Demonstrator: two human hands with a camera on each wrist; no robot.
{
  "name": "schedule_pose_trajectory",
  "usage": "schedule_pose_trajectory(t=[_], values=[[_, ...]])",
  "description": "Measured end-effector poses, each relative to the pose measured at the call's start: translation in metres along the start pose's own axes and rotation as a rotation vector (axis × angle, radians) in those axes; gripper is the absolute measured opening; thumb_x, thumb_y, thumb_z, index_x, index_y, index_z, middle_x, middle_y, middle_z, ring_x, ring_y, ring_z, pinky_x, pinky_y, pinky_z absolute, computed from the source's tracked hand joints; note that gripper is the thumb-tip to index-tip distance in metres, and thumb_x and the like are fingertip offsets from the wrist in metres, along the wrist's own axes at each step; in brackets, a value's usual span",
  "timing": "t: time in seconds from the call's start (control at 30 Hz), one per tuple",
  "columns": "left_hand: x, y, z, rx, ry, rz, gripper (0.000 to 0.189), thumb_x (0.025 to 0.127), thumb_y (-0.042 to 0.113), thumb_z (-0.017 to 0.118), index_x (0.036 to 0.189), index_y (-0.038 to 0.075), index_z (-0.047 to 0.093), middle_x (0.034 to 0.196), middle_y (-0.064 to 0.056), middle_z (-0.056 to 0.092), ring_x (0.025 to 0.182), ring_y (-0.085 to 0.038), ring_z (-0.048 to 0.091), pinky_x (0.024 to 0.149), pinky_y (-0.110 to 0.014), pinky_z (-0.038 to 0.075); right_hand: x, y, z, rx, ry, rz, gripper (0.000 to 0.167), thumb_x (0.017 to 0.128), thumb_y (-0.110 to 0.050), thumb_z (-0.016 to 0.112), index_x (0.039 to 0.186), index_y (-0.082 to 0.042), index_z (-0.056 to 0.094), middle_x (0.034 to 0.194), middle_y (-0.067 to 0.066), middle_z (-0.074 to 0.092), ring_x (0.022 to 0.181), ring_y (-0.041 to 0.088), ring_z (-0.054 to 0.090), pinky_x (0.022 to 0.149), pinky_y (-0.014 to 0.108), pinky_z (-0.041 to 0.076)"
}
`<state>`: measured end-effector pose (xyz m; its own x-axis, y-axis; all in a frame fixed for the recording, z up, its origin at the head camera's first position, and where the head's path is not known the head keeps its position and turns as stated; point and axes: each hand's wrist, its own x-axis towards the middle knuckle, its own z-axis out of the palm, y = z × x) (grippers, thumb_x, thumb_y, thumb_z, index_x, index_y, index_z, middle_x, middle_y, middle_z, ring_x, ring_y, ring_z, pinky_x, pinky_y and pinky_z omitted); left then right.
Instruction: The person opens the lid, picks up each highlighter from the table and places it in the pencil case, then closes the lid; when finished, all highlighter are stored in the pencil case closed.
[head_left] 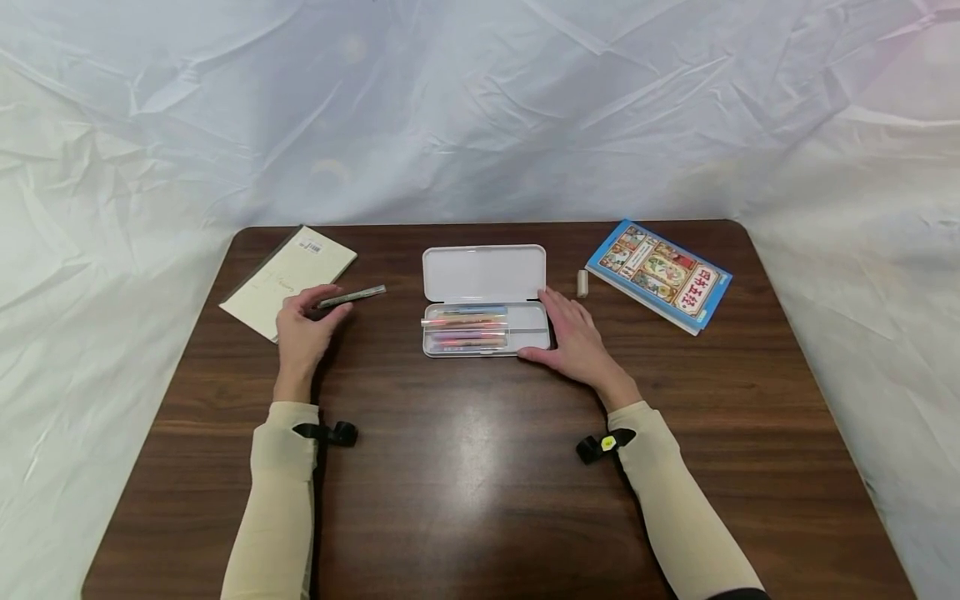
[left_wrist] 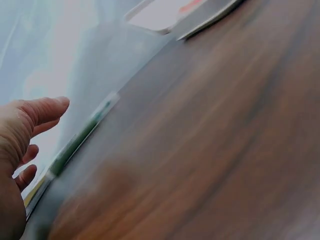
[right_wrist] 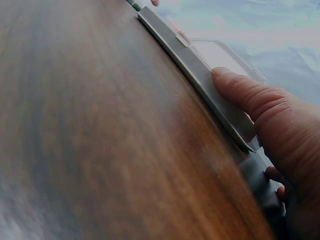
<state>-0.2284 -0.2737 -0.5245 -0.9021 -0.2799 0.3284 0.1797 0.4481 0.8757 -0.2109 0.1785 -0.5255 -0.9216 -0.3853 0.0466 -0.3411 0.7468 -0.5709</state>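
A white pencil case (head_left: 534, 340) lies with its lid (head_left: 484, 273) raised, several pens (head_left: 468, 333) in its left part. My right hand (head_left: 576, 340) holds the case's right end, thumb at the front side and fingers at the back corner. In the right wrist view, the thumb (right_wrist: 245, 92) rests against the front wall. On the left, my left hand (head_left: 306, 329) is at the near end of a green pen (head_left: 360, 295) beside a cream notebook. The left wrist view shows loosely bent fingers (left_wrist: 45, 110), with a gap between the fingertips and the pen.
The cream notebook (head_left: 258, 296) lies at the far left, partly behind my left hand. A small pale eraser (head_left: 582, 283) sits right of the case, close to a blue illustrated book (head_left: 660, 275). White cloth (head_left: 480, 108) hangs behind the dark wooden table (head_left: 465, 467).
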Motion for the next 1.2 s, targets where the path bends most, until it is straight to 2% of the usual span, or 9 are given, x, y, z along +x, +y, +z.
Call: schedule_pose_trajectory(t=[0.13, 0.23, 0.37, 0.5, 0.67, 0.77, 0.9, 1.0, 1.2], values=[[0.001, -0.006, -0.01, 0.024, 0.02, -0.023, 0.033, 0.085, 0.007, 0.09, 0.116, 0.005, 0.08, 0.115, -0.017, 0.077, 0.11, -0.006, 0.047, 0.099, -0.035, 0.035, 0.0, -0.001, 0.0, 0.001, 0.0, 0.002, 0.109, 0.089, -0.059, 0.078, 0.169, -0.012, 0.022, 0.173, 0.017, 0.025, 0.158, 0.039, 0.022, 0.127, 0.059, 0.008], [0.001, -0.01, -0.013, 0.05, 0.016, -0.045, 0.033, 0.085, 0.014, 0.091, 0.116, 0.01, 0.081, 0.115, -0.013, 0.077, 0.111, -0.002, 0.045, 0.1, -0.034, 0.037, 0.0, -0.002, -0.001, -0.002, 0.001, 0.001, 0.108, 0.089, -0.058, 0.078, 0.169, -0.012, 0.022, 0.173, 0.017, 0.025, 0.158, 0.039, 0.023, 0.127, 0.059, 0.009], [0.003, -0.012, -0.014, 0.061, 0.01, -0.057, 0.033, 0.085, 0.014, 0.091, 0.116, 0.01, 0.081, 0.115, -0.013, 0.078, 0.118, -0.006, 0.053, 0.106, -0.033, 0.038, 0.0, -0.002, -0.001, -0.008, 0.0, -0.007, 0.108, 0.089, -0.057, 0.079, 0.169, -0.01, 0.022, 0.173, 0.017, 0.025, 0.159, 0.037, 0.022, 0.127, 0.058, 0.009], [0.004, -0.014, -0.012, 0.098, -0.003, -0.052, 0.032, 0.086, 0.008, 0.089, 0.117, 0.006, 0.079, 0.116, -0.015, 0.078, 0.122, -0.018, 0.064, 0.11, -0.034, 0.043, 0.0, -0.002, -0.001, -0.009, -0.001, -0.007, 0.108, 0.089, -0.056, 0.079, 0.168, -0.009, 0.022, 0.173, 0.017, 0.025, 0.159, 0.036, 0.022, 0.127, 0.058, 0.009], [0.003, -0.015, -0.011, 0.191, -0.035, -0.046, 0.033, 0.089, 0.008, 0.086, 0.12, 0.002, 0.076, 0.119, -0.019, 0.076, 0.127, -0.032, 0.054, 0.114, -0.043, 0.036, 0.0, -0.001, 0.0, -0.008, 0.0, -0.005, 0.108, 0.089, -0.057, 0.079, 0.168, -0.01, 0.022, 0.173, 0.017, 0.025, 0.159, 0.037, 0.022, 0.127, 0.058, 0.008], [0.003, -0.016, -0.011, 0.211, -0.04, -0.036, 0.031, 0.09, 0.009, 0.085, 0.119, 0.002, 0.077, 0.117, -0.019, 0.075, 0.125, -0.033, 0.055, 0.113, -0.045, 0.036, 0.0, -0.001, 0.0, -0.006, 0.002, -0.006, 0.108, 0.089, -0.057, 0.079, 0.168, -0.01, 0.023, 0.173, 0.017, 0.025, 0.159, 0.037, 0.022, 0.127, 0.058, 0.009], [0.004, -0.016, -0.012, 0.2, -0.033, -0.029, 0.023, 0.089, 0.007, 0.085, 0.112, 0.004, 0.08, 0.11, -0.014, 0.078, 0.119, -0.027, 0.066, 0.11, -0.039, 0.043, 0.0, -0.001, 0.0, -0.005, 0.003, -0.005, 0.108, 0.089, -0.057, 0.079, 0.168, -0.01, 0.023, 0.173, 0.017, 0.026, 0.159, 0.037, 0.022, 0.127, 0.058, 0.009], [0.004, -0.016, -0.012, 0.201, -0.033, -0.046, 0.019, 0.09, 0.007, 0.085, 0.108, 0.006, 0.08, 0.106, -0.013, 0.08, 0.116, -0.023, 0.068, 0.108, -0.037, 0.045, -0.001, -0.001, 0.0, -0.005, 0.001, -0.005, 0.108, 0.089, -0.057, 0.079, 0.168, -0.01, 0.022, 0.173, 0.017, 0.025, 0.159, 0.038, 0.022, 0.127, 0.058, 0.009], [0.003, -0.014, -0.013, 0.209, -0.044, -0.075, 0.017, 0.092, 0.009, 0.084, 0.108, 0.006, 0.08, 0.106, -0.015, 0.079, 0.115, -0.025, 0.067, 0.109, -0.043, 0.044, 0.0, -0.001, 0.0, -0.003, 0.0, -0.001, 0.108, 0.089, -0.057, 0.079, 0.169, -0.011, 0.022, 0.173, 0.017, 0.024, 0.159, 0.038, 0.022, 0.127, 0.059, 0.009]])
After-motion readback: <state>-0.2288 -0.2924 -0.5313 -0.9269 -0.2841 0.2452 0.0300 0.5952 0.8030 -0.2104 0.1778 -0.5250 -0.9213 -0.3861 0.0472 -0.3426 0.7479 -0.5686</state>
